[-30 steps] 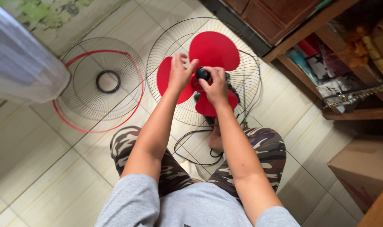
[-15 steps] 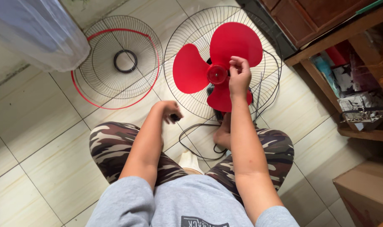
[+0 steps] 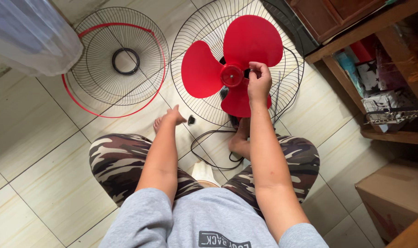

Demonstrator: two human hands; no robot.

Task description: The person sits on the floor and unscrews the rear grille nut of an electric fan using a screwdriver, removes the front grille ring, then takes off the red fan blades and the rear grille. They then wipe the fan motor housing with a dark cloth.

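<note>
The right hand [image 3: 259, 82] pinches at the hub [image 3: 231, 75] of the red blade [image 3: 239, 59], fingers curled just right of the hub; what they grip is hidden behind the knuckles. The blade sits inside the rear guard [image 3: 200, 27], which lies on the tiled floor [image 3: 30, 133] with its top edge cut off by the frame. The left hand [image 3: 174, 115] hovers lower, loosely closed, a small black piece [image 3: 191, 121] at its fingertips; whether it holds or only touches that piece cannot be told. The front guard [image 3: 115, 62], red-rimmed, lies apart to the left. A black cord [image 3: 204, 151] loops between the camouflage-clad knees, its ends hidden under the blade. A pale blurred object [image 3: 30, 36] covers the upper left corner. A shelf [image 3: 379, 92] and a box [image 3: 397, 193] are cropped at right.
</note>
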